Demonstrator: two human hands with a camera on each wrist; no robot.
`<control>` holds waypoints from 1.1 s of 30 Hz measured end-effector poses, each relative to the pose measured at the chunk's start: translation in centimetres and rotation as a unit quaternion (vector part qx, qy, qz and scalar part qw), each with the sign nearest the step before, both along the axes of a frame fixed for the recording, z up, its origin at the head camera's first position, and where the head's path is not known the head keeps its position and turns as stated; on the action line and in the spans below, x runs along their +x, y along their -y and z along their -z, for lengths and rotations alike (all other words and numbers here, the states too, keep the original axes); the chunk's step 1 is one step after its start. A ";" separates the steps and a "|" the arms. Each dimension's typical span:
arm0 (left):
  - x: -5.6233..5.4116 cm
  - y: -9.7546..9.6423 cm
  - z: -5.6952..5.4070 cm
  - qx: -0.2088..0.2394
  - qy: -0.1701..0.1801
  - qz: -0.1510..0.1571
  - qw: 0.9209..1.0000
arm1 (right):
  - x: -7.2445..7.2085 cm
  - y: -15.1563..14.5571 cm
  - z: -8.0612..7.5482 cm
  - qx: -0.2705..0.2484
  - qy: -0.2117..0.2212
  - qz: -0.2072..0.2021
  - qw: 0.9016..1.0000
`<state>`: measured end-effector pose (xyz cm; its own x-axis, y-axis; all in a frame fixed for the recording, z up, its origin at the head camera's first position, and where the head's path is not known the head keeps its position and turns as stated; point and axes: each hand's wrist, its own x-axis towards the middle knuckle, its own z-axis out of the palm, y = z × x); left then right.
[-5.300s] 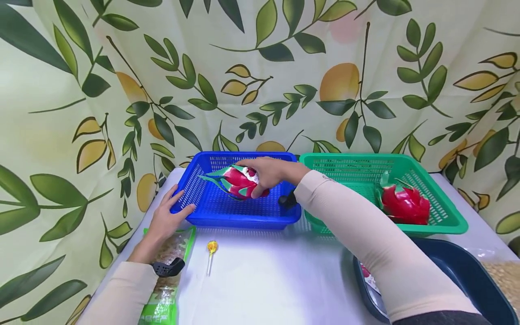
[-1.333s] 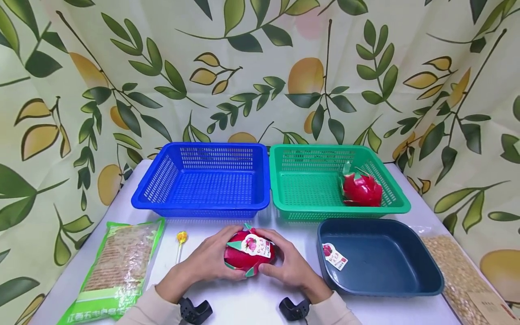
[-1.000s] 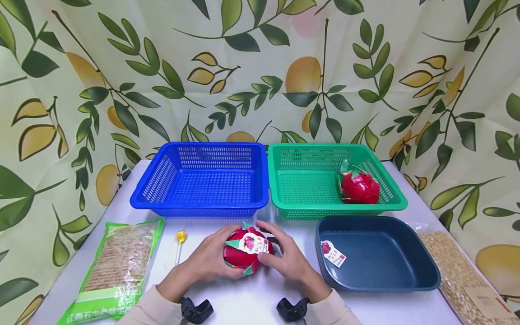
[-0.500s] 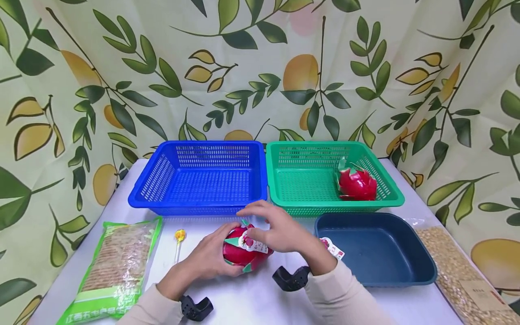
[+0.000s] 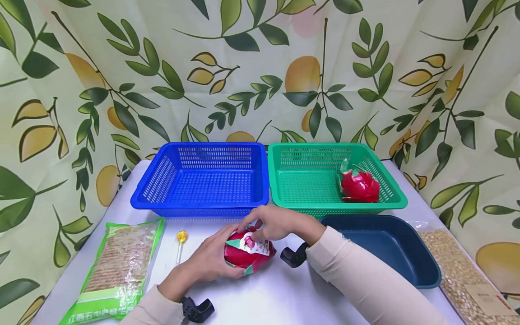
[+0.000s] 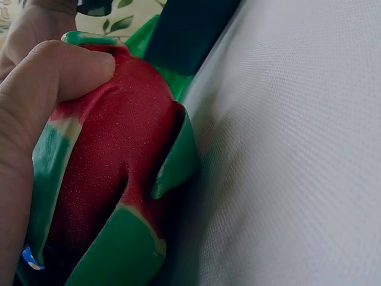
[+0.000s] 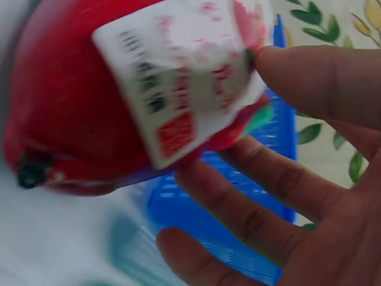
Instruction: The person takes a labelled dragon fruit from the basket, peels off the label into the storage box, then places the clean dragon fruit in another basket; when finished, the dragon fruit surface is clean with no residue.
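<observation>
A red dragon fruit point(image 5: 243, 255) with green scales sits on the white table in front of the baskets. My left hand point(image 5: 213, 257) grips its left side, the thumb point(image 6: 89, 68) pressing on the red skin. A white label point(image 7: 196, 77) with pink print is stuck on the fruit. My right hand point(image 5: 276, 221) reaches over the top, thumb and index finger bent at the label's edge. In the right wrist view, its other fingers point(image 7: 256, 220) spread beside the fruit. The right index fingertip is hidden behind the thumb there.
Behind stand a blue basket point(image 5: 199, 205) and a green basket point(image 5: 337, 206) holding another dragon fruit point(image 5: 359, 187). A dark blue basin point(image 5: 390, 253) is partly behind my right forearm. A lollipop point(image 5: 181, 237) and green-edged food bag point(image 5: 118, 266) lie left, a grain bag point(image 5: 463, 266) right.
The right hand took the dragon fruit from the blue basket to the table, where both hands held it. It then let go of the right side and moved over the label.
</observation>
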<state>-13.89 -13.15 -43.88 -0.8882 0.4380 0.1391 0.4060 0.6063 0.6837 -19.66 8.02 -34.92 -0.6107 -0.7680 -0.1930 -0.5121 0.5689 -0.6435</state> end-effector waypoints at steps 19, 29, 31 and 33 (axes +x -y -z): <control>-0.1 -0.1 0.0 0.001 0.006 0.002 1.000 | 0.1 -0.4 0.6 -0.032 -0.056 -0.050 0.997; -0.1 -0.3 0.3 0.002 -0.005 0.005 1.000 | -0.3 -2.3 1.1 -0.122 -0.027 -0.089 0.988; -0.1 -0.2 0.3 0.000 -0.006 0.005 1.000 | -0.4 -2.6 1.2 -0.136 -0.010 -0.094 0.986; -0.1 -0.2 0.3 -0.001 -0.008 0.003 1.000 | -0.4 -2.8 1.2 -0.143 0.009 -0.091 0.985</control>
<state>-13.97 -12.94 -44.23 -0.8832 0.4434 0.1527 0.4205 0.6048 0.6763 -20.09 10.86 -36.13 -0.4564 -0.8890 0.0382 -0.5762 0.2626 -0.7740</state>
